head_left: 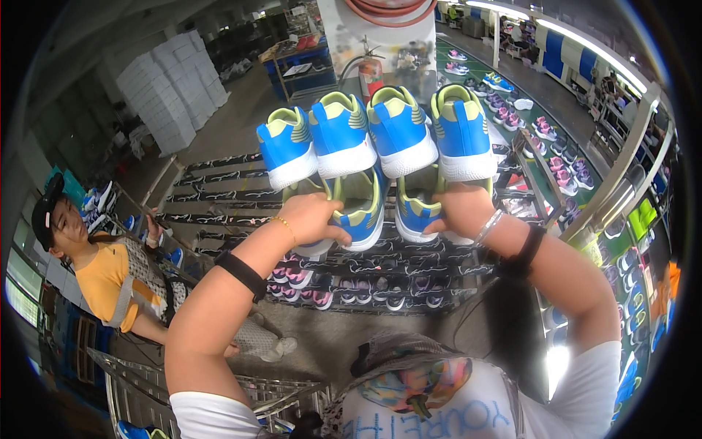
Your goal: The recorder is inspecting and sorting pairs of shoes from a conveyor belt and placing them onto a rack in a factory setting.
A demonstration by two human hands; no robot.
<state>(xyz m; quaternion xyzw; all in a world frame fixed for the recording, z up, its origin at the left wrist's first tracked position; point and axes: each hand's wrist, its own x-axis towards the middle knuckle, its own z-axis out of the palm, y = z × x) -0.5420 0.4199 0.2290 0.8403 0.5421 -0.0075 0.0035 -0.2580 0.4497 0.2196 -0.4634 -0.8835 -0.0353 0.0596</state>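
Blue sneakers with lime-green linings and white soles are bunched in front of me in two rows, heels toward me. The upper row holds several, among them a left-end sneaker (284, 146) and a right-end sneaker (462, 132). My left hand (311, 219) is closed on the lower-left sneakers, its thumb beside a lower sneaker (360, 208). My right hand (468, 212) closes on the lower-right sneakers, thumb against another lower sneaker (417, 208). The fingers beneath and behind the shoes are hidden. Whether the upper row rests on the lower shoes is unclear.
A slatted metal rack (227, 179) stands ahead and below, with pink and dark shoes (322, 293) lower down. Shoes line a green conveyor (545, 161) on the right. A person in a yellow top (110, 274) is at left. Stacked white boxes (164, 91) stand behind.
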